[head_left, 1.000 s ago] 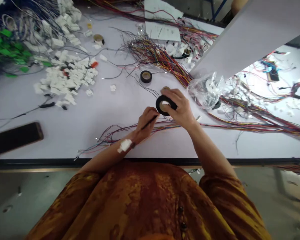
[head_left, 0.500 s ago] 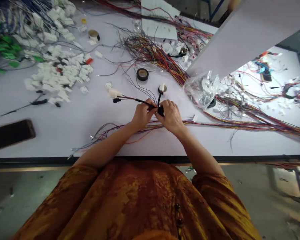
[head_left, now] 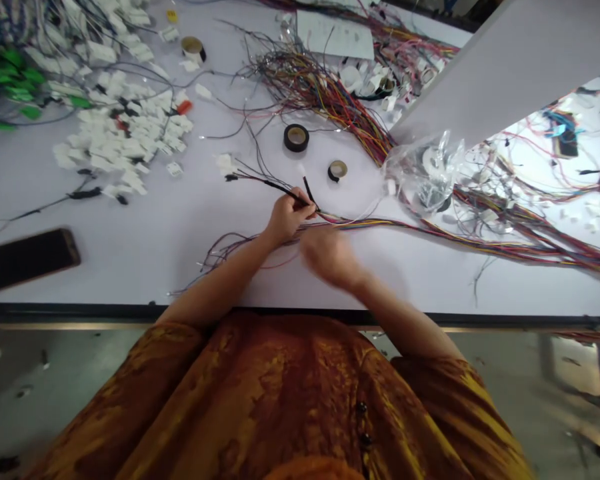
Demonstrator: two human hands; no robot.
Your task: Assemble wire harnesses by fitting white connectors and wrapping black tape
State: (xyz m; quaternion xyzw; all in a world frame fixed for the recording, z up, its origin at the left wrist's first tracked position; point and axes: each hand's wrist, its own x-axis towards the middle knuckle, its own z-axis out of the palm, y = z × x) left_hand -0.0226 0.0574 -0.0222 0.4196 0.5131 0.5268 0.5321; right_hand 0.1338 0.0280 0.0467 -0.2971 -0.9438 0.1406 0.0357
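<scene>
My left hand (head_left: 286,217) is closed on a black-taped wire bundle (head_left: 275,187) that runs up and left to small white connectors (head_left: 226,163). From the same grip, coloured wires (head_left: 430,230) trail right across the white table (head_left: 145,247). My right hand (head_left: 330,257) hovers just below and right of the left one, smeared by motion, so its fingers are unreadable. A black tape roll (head_left: 296,137) and a smaller tape roll (head_left: 337,170) lie beyond my hands.
A heap of white connectors (head_left: 125,133) and green parts (head_left: 10,80) fill the far left. A dark phone (head_left: 27,259) lies near the left front edge. A crumpled clear bag (head_left: 423,175), tangled wire looms (head_left: 325,93) and a slanted white board (head_left: 510,60) are at right.
My right hand has come away from the taped bundle and swung down towards me, now blurred. The black tape roll it held a second ago is no longer in sight in it. My left hand keeps hold.
</scene>
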